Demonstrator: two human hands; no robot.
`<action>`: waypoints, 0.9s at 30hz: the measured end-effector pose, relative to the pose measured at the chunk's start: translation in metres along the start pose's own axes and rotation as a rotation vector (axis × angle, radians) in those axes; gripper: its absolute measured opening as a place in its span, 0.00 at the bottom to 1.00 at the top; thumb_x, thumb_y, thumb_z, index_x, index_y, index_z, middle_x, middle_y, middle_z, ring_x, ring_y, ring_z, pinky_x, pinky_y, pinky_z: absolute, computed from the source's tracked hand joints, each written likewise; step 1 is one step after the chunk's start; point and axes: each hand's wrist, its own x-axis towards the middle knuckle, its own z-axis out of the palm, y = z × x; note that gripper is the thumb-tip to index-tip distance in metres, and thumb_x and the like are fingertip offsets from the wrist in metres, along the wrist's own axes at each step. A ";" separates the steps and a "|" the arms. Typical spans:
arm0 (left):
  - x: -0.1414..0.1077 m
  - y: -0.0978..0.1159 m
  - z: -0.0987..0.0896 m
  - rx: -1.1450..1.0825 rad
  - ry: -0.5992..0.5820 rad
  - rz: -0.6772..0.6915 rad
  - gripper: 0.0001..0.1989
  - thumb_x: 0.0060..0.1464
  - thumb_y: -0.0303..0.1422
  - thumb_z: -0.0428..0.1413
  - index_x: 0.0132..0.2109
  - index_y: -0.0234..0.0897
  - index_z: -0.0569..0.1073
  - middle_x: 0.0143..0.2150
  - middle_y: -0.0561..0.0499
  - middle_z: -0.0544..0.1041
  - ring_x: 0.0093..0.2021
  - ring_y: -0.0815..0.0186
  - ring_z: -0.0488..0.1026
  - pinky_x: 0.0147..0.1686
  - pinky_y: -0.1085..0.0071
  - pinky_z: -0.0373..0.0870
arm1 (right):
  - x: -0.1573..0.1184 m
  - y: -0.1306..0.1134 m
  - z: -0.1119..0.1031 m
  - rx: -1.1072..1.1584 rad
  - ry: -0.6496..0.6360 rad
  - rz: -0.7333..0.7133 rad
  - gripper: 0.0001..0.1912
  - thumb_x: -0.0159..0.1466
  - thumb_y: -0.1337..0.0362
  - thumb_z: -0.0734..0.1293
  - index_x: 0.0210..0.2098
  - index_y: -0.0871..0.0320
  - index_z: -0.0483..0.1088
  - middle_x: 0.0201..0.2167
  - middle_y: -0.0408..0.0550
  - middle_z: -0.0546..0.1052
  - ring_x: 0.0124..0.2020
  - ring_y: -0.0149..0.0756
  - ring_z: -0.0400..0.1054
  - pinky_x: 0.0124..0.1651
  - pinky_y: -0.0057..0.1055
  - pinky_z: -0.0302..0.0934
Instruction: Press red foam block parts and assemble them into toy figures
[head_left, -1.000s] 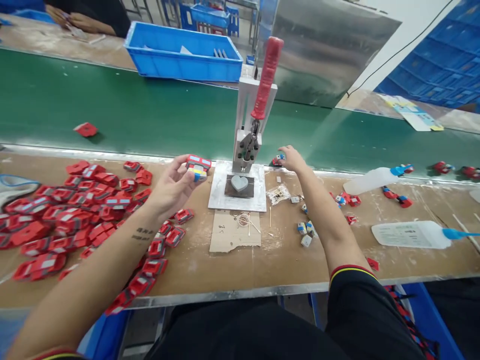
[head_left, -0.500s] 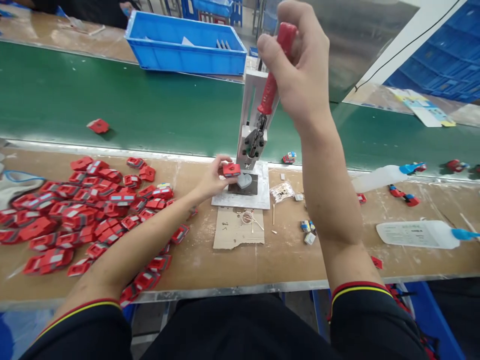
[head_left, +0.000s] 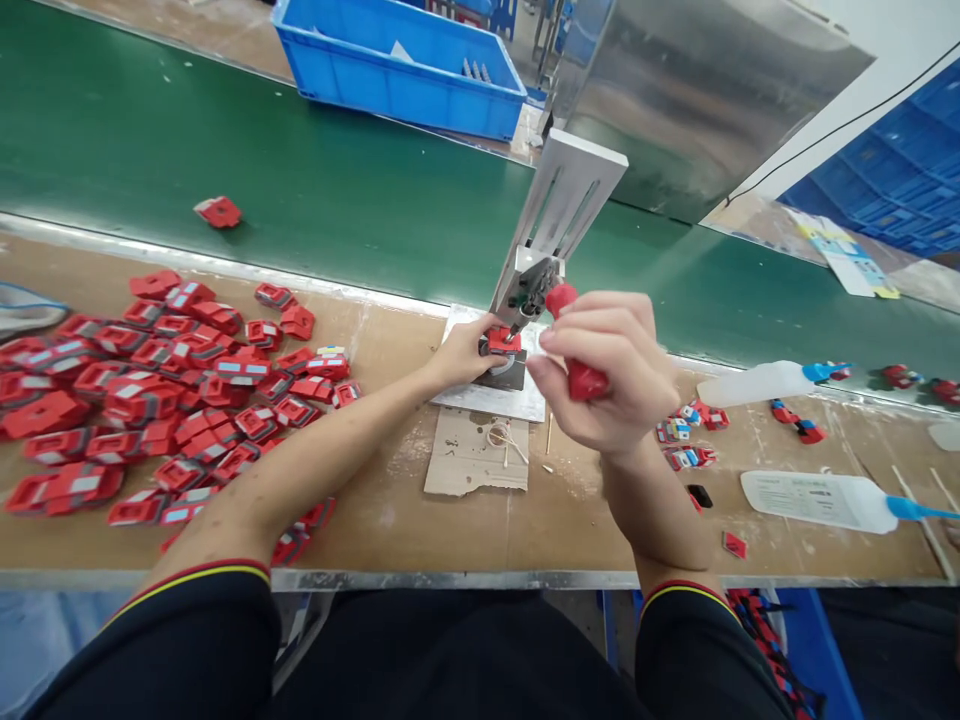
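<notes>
My right hand (head_left: 611, 370) is closed round the red handle (head_left: 585, 378) of a toggle clamp press (head_left: 536, 280), with the lever swung down towards me. Under the press tip, my left hand (head_left: 466, 352) grips a small red toy car part (head_left: 504, 340) over the grey fixture on the base. The tip appears to touch the part, and my fingers partly hide its left side. The press stands on a pale metal plate (head_left: 529, 403). Left of my left forearm lies a large pile of red toy car parts (head_left: 142, 400).
A green conveyor belt (head_left: 360, 210) runs behind the bench, carrying one red part (head_left: 218, 211). Beyond it sits a blue crate (head_left: 405, 85). Torn cardboard (head_left: 465, 455) with cotton swabs lies before the press. At right are two squeeze bottles (head_left: 817, 498) and small vehicle pieces (head_left: 690, 457).
My right hand has pulled the red lever down from its raised position. My left hand has moved the red part rightwards onto the fixture, under the press tip. The view has shifted slightly.
</notes>
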 end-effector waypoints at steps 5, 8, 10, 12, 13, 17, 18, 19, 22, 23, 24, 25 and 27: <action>-0.003 0.006 -0.003 0.075 -0.101 -0.045 0.20 0.54 0.27 0.67 0.54 0.37 0.76 0.44 0.53 0.84 0.46 0.63 0.81 0.49 0.66 0.76 | -0.049 0.015 0.010 -0.169 -0.102 0.031 0.07 0.63 0.62 0.75 0.39 0.40 0.78 0.35 0.42 0.82 0.41 0.45 0.77 0.46 0.51 0.78; -0.004 0.008 -0.003 0.079 -0.102 -0.037 0.20 0.54 0.28 0.67 0.54 0.37 0.77 0.44 0.50 0.85 0.45 0.60 0.82 0.50 0.62 0.77 | -0.079 0.017 0.020 -0.209 -0.077 -0.022 0.12 0.63 0.66 0.73 0.42 0.40 0.77 0.40 0.44 0.82 0.46 0.47 0.78 0.47 0.52 0.79; -0.004 0.007 -0.002 0.079 -0.107 -0.034 0.19 0.55 0.27 0.66 0.54 0.37 0.77 0.45 0.49 0.85 0.46 0.59 0.82 0.52 0.61 0.77 | -0.093 0.016 0.028 -0.171 -0.041 -0.018 0.15 0.64 0.64 0.70 0.48 0.39 0.75 0.47 0.47 0.80 0.52 0.49 0.77 0.51 0.55 0.79; -0.004 0.006 -0.001 0.075 -0.109 -0.037 0.20 0.54 0.26 0.66 0.54 0.38 0.76 0.46 0.49 0.85 0.47 0.59 0.82 0.53 0.61 0.77 | -0.099 0.013 0.033 -0.076 0.054 0.108 0.16 0.65 0.55 0.68 0.53 0.41 0.71 0.56 0.51 0.76 0.59 0.52 0.75 0.54 0.58 0.78; -0.004 0.006 0.000 0.073 -0.108 -0.039 0.20 0.54 0.26 0.66 0.54 0.39 0.76 0.47 0.49 0.85 0.48 0.58 0.82 0.54 0.61 0.77 | -0.099 0.011 0.035 0.010 0.110 0.213 0.18 0.66 0.50 0.67 0.54 0.42 0.69 0.58 0.52 0.74 0.60 0.53 0.75 0.53 0.58 0.78; -0.006 0.005 0.001 0.055 -0.095 -0.034 0.21 0.55 0.27 0.66 0.55 0.40 0.75 0.48 0.48 0.85 0.49 0.58 0.83 0.54 0.60 0.77 | -0.083 0.004 0.031 0.529 -0.006 0.722 0.23 0.66 0.41 0.69 0.50 0.46 0.60 0.43 0.49 0.80 0.41 0.44 0.81 0.34 0.40 0.78; -0.006 0.005 0.001 0.056 -0.092 -0.030 0.20 0.55 0.27 0.67 0.55 0.39 0.75 0.48 0.48 0.85 0.49 0.58 0.83 0.54 0.60 0.77 | -0.077 0.003 0.028 0.638 -0.078 0.826 0.25 0.65 0.41 0.71 0.48 0.46 0.58 0.37 0.44 0.80 0.34 0.40 0.80 0.29 0.35 0.75; -0.007 0.005 0.001 0.060 -0.087 -0.029 0.20 0.55 0.28 0.67 0.55 0.39 0.75 0.48 0.48 0.85 0.49 0.58 0.83 0.54 0.61 0.77 | -0.072 0.001 0.025 0.717 -0.128 0.909 0.27 0.64 0.42 0.73 0.48 0.46 0.56 0.32 0.40 0.79 0.28 0.37 0.78 0.26 0.32 0.72; -0.007 0.007 0.001 0.073 -0.080 -0.027 0.20 0.54 0.26 0.67 0.54 0.39 0.76 0.48 0.48 0.85 0.49 0.58 0.82 0.54 0.61 0.76 | -0.059 -0.004 0.017 0.826 -0.122 1.024 0.32 0.60 0.45 0.78 0.47 0.45 0.54 0.26 0.33 0.77 0.21 0.34 0.73 0.20 0.29 0.66; -0.007 0.007 0.001 0.074 -0.079 -0.027 0.21 0.54 0.26 0.67 0.54 0.39 0.76 0.48 0.48 0.85 0.49 0.58 0.82 0.54 0.61 0.76 | -0.057 -0.006 0.016 0.833 -0.106 1.033 0.33 0.59 0.44 0.79 0.47 0.45 0.54 0.25 0.33 0.76 0.20 0.33 0.73 0.20 0.28 0.65; -0.006 0.007 0.001 0.074 -0.078 -0.028 0.21 0.54 0.25 0.67 0.54 0.39 0.76 0.48 0.48 0.85 0.49 0.58 0.82 0.54 0.61 0.76 | -0.055 -0.007 0.015 0.831 -0.096 1.039 0.34 0.57 0.44 0.79 0.47 0.45 0.54 0.24 0.33 0.76 0.20 0.33 0.72 0.19 0.29 0.65; -0.006 0.007 0.001 0.074 -0.078 -0.028 0.21 0.53 0.25 0.67 0.53 0.39 0.76 0.48 0.49 0.85 0.49 0.58 0.82 0.54 0.61 0.76 | -0.054 -0.008 0.014 0.824 -0.092 1.047 0.35 0.57 0.43 0.79 0.47 0.45 0.54 0.24 0.33 0.76 0.19 0.34 0.72 0.19 0.29 0.64; -0.006 0.007 0.001 0.081 -0.076 -0.026 0.20 0.53 0.25 0.67 0.53 0.39 0.76 0.48 0.49 0.85 0.49 0.58 0.82 0.54 0.61 0.76 | -0.053 -0.010 0.014 0.812 -0.092 1.058 0.36 0.56 0.41 0.79 0.47 0.45 0.54 0.25 0.34 0.77 0.20 0.35 0.73 0.19 0.30 0.65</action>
